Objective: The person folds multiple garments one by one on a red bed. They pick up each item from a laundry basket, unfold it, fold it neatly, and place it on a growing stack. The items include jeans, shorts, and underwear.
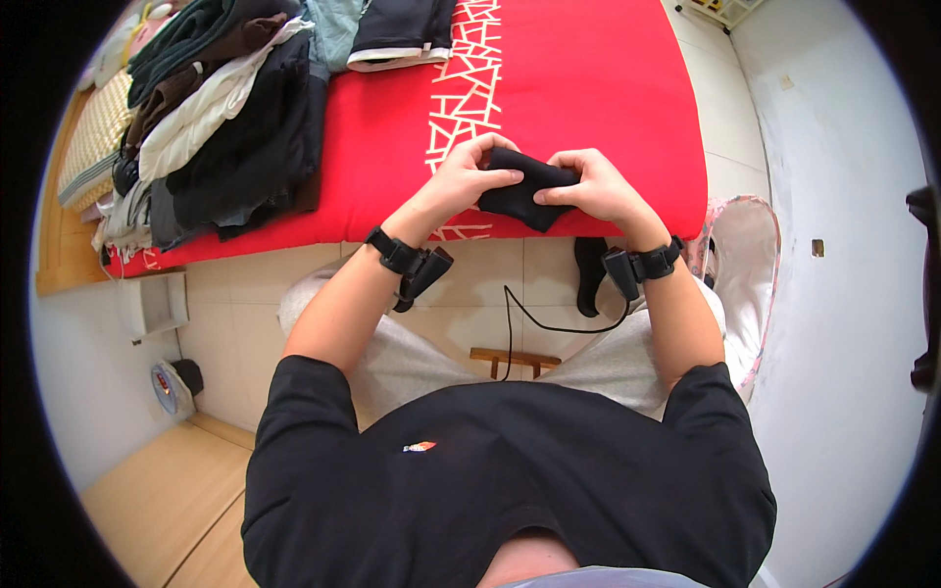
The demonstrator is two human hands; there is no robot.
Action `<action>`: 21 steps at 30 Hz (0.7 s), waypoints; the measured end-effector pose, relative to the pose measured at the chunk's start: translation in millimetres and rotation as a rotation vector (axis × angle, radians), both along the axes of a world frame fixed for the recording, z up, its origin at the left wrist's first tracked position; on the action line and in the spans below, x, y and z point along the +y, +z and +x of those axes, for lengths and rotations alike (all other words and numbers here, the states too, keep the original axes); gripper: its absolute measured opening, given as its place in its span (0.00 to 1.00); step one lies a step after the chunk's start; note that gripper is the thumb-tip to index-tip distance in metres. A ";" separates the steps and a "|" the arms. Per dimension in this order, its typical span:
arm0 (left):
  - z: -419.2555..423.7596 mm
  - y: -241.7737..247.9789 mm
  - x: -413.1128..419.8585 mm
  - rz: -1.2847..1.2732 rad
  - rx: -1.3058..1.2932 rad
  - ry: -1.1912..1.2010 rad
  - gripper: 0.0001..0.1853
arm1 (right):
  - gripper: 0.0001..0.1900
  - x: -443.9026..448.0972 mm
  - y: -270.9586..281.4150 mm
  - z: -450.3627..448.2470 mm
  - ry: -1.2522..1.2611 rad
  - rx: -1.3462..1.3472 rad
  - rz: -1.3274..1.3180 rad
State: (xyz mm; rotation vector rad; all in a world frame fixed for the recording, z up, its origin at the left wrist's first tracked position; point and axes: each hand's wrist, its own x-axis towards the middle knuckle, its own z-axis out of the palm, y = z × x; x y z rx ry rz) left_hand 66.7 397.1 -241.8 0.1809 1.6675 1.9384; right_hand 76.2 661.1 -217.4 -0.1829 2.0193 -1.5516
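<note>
A small piece of black fabric (526, 189), bunched or folded, is held in front of me over the near edge of the red bedspread (588, 88). My left hand (481, 173) pinches its left side, thumb lying on top and fingers behind. On the right side, my right hand (588, 184) grips it with the thumb near the middle. What kind of garment it is cannot be told for sure. Each wrist wears a black strap with a small device; the left wrist device (423, 272) and the right wrist device (628, 270) hang below the hands.
Piled clothes (242, 140) cover the bed's left part, with folded dark shorts (401, 33) beside them. A fabric-lined basket (750, 272) stands by the wall at right. Between my legs, a black cable (559, 328) hangs above a wooden stool (514, 358).
</note>
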 end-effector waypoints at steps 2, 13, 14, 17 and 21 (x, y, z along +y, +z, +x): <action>2.1 6.3 -0.1 -0.017 -0.020 -0.030 0.19 | 0.15 -2.0 4.1 3.0 -0.066 0.033 -0.100; 5.2 4.1 6.1 0.038 0.078 0.055 0.17 | 0.18 -15.1 14.5 10.7 -0.256 -0.125 -0.198; 4.8 2.4 5.9 0.017 0.069 0.086 0.17 | 0.18 -14.6 13.8 9.8 -0.280 -0.122 -0.215; 3.4 -2.5 6.8 0.036 0.066 0.127 0.16 | 0.20 -15.1 12.3 8.9 -0.338 -0.128 -0.248; 3.8 -6.2 9.5 0.059 0.195 0.144 0.15 | 0.24 -19.7 12.2 12.3 -0.243 -0.081 -0.208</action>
